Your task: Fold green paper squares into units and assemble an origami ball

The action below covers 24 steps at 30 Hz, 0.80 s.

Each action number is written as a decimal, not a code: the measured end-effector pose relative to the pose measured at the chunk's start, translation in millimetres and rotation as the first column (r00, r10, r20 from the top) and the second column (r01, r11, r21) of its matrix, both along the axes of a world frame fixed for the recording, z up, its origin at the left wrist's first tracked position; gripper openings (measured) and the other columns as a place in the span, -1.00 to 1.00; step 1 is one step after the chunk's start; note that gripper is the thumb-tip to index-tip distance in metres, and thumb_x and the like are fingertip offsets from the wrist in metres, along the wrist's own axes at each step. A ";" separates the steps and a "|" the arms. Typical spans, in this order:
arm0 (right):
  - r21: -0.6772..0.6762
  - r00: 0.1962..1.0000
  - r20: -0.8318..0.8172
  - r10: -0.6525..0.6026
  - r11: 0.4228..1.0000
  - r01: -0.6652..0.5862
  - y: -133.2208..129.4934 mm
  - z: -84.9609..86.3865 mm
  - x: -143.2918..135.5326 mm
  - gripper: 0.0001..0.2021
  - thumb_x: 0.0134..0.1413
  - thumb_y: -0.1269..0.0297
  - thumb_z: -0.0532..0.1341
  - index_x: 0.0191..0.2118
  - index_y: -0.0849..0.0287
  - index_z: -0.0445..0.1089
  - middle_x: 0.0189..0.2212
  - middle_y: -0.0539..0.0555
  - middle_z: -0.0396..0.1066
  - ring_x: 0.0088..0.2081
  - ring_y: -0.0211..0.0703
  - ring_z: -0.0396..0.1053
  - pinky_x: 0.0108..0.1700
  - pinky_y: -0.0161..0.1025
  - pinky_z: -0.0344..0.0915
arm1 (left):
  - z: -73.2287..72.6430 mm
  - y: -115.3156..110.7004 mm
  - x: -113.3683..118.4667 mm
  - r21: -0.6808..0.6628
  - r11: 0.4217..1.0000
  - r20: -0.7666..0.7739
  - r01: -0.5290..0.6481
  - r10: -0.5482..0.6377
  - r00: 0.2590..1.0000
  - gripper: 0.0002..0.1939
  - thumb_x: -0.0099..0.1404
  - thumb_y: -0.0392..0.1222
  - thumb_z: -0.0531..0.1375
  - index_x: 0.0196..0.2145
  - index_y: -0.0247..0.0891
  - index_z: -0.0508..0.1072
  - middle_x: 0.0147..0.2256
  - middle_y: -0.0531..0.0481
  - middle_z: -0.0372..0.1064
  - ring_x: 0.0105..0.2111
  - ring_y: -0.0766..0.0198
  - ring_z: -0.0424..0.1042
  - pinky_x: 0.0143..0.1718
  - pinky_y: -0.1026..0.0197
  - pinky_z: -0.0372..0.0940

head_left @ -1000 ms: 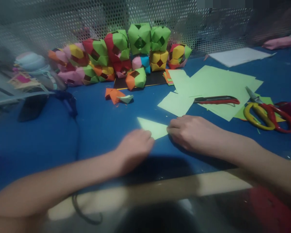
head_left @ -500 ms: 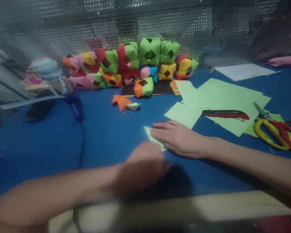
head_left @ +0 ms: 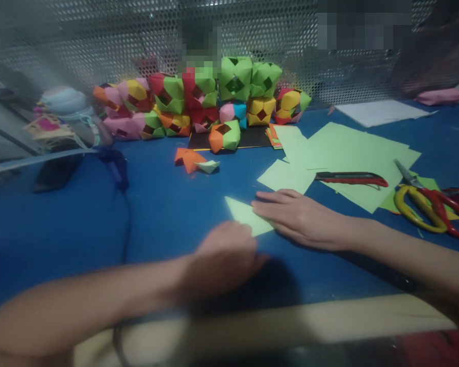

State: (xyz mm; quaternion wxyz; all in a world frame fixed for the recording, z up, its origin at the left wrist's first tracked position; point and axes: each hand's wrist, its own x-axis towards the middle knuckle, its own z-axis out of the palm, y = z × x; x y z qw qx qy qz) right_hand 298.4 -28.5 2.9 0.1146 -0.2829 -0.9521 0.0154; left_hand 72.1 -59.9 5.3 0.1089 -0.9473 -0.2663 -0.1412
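A small light green sheet of paper [head_left: 247, 211], folded to a triangle, lies on the blue tabletop between my hands. My left hand [head_left: 229, 257] is curled into a fist over its near left edge, slightly blurred; the fingertips are hidden, so I cannot tell whether they pinch the paper. Flat on the table, fingers stretched out, my right hand [head_left: 298, 219] rests its fingertips on the paper's right side. Just beyond lies a light green square [head_left: 288, 176], and a folded orange piece [head_left: 187, 159] with a pale green folded piece [head_left: 207, 166] is farther left.
Several folded paper balls [head_left: 235, 81] are stacked along the perforated metal screen [head_left: 290, 30]. Right of me lie larger green sheets [head_left: 352, 148], a red cutter knife [head_left: 352, 179] and scissors [head_left: 421, 206]. A blue glue gun [head_left: 117, 168] with its cord lies left, near a dark phone-like object [head_left: 57, 171].
My right hand has slid to the right along the folded paper, uncovering more of it. The left fist stays nearly in place. The whole view has shifted slightly.
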 end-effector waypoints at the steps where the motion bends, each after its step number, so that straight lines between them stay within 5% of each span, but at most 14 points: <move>1: 0.014 1.000 0.016 -0.009 1.000 0.009 -5.0 0.1 9.5 -0.59 0.29 0.36 -0.07 0.18 0.31 0.25 0.14 0.22 0.32 0.26 0.03 0.12 0.11 0.02 0.19 | 0.8 0.6 0.2 0.010 1.000 0.000 0.010 -0.010 1.000 -0.69 0.32 -0.07 0.06 -0.50 -0.29 0.35 -0.51 -0.05 0.32 -0.49 0.16 0.37 -0.45 0.13 0.31; 6: 0.096 0.991 0.058 -0.124 0.988 0.118 -23.6 6.8 33.4 -0.62 0.31 0.30 -0.05 0.12 0.26 0.32 0.11 0.19 0.37 0.21 0.08 0.21 0.11 0.10 0.20 | 3.6 5.8 0.3 0.055 0.998 -0.007 0.031 -0.031 1.000 -0.65 0.34 -0.05 0.04 -0.53 -0.28 0.34 -0.54 -0.04 0.31 -0.53 0.19 0.35 -0.50 0.16 0.25; 10: 0.088 0.990 0.034 -0.137 0.987 0.134 -24.1 10.9 8.0 -0.60 0.33 0.26 -0.08 0.13 0.29 0.31 0.17 0.23 0.29 0.21 0.03 0.21 0.16 0.06 0.17 | 1.9 11.3 -1.2 0.125 0.989 0.007 0.082 -0.084 0.996 -0.64 0.34 -0.07 0.06 -0.55 -0.28 0.34 -0.56 -0.03 0.31 -0.52 0.21 0.35 -0.47 0.18 0.23; 14: -0.058 0.998 0.048 -0.047 0.997 0.050 -17.8 2.7 -16.1 -0.45 0.31 0.08 -0.03 0.23 0.42 0.15 0.23 0.31 0.16 0.28 0.03 0.07 0.26 0.05 0.08 | -0.3 14.6 -4.4 0.139 0.984 0.015 0.108 -0.111 0.994 -0.63 0.37 -0.08 0.03 -0.53 -0.30 0.38 -0.55 -0.05 0.32 -0.52 0.23 0.34 -0.46 0.19 0.21; 19: -0.108 0.994 0.056 -0.096 0.989 0.102 -25.4 -6.6 1.1 -0.38 0.30 0.01 -0.04 0.26 0.43 0.10 0.26 0.31 0.10 0.30 0.05 0.03 0.29 0.06 0.04 | 7.0 21.7 -5.7 -0.094 0.995 -0.077 0.043 -0.051 0.996 -0.64 0.34 0.01 0.04 -0.40 -0.32 0.43 -0.43 -0.11 0.39 -0.42 0.19 0.36 -0.39 0.16 0.24; 24: -0.044 0.983 -0.049 -0.178 0.983 0.176 -29.9 -3.0 8.2 -0.52 0.29 0.11 0.01 0.16 0.35 0.26 0.14 0.31 0.31 0.16 0.08 0.27 0.16 0.06 0.22 | 16.5 40.6 -7.4 -0.276 0.961 0.015 0.035 -0.032 0.999 -0.47 0.18 0.12 0.19 -0.05 -0.35 0.38 0.04 -0.33 0.32 0.00 -0.07 0.32 -0.05 -0.08 0.25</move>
